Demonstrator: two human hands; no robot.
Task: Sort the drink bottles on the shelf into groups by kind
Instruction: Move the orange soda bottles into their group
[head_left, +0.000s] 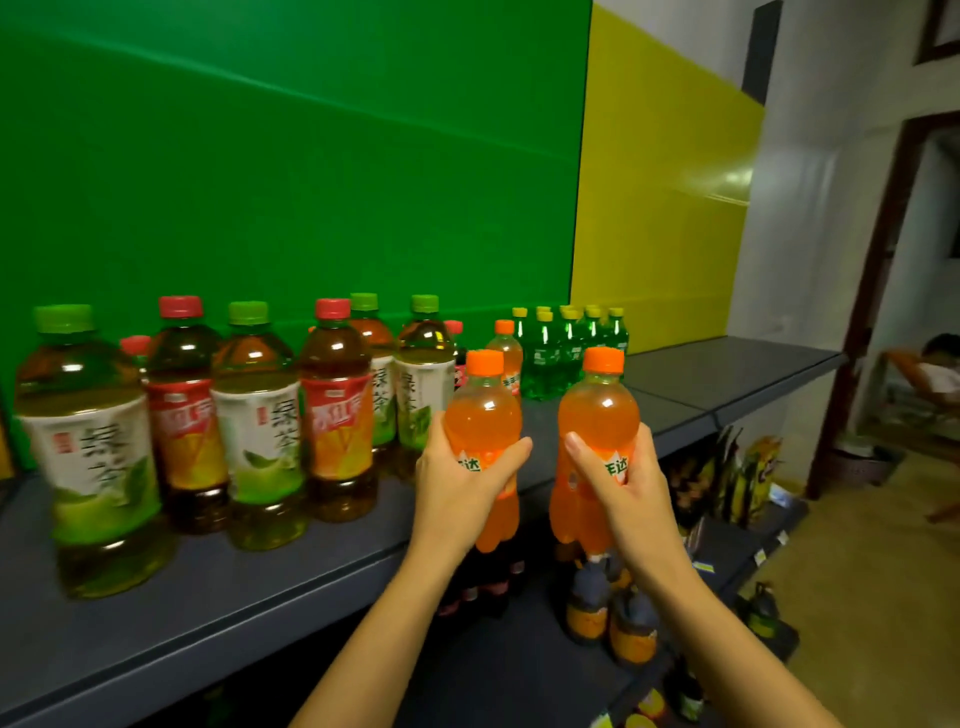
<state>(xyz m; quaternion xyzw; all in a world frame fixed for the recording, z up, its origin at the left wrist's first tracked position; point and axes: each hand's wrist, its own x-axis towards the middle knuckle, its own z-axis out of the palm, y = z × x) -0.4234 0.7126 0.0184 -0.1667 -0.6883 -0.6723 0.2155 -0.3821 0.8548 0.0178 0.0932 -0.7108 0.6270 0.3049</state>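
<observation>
Shelf's (208, 597) tea bottles (254, 426), perhaps cola (457, 358), crowd orange sodas (483, 415).

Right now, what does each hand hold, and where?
Left hand grips one orange plastic soda bottle round its labelled middle; right hand grips a second orange bottle likewise.

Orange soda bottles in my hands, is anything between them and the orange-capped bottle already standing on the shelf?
Nothing visible blocks the held orange soda bottles. Bare grey shelf lies before the standing orange bottle; tall tea bottles flank it on the left, small green soda bottles on the right.
</observation>
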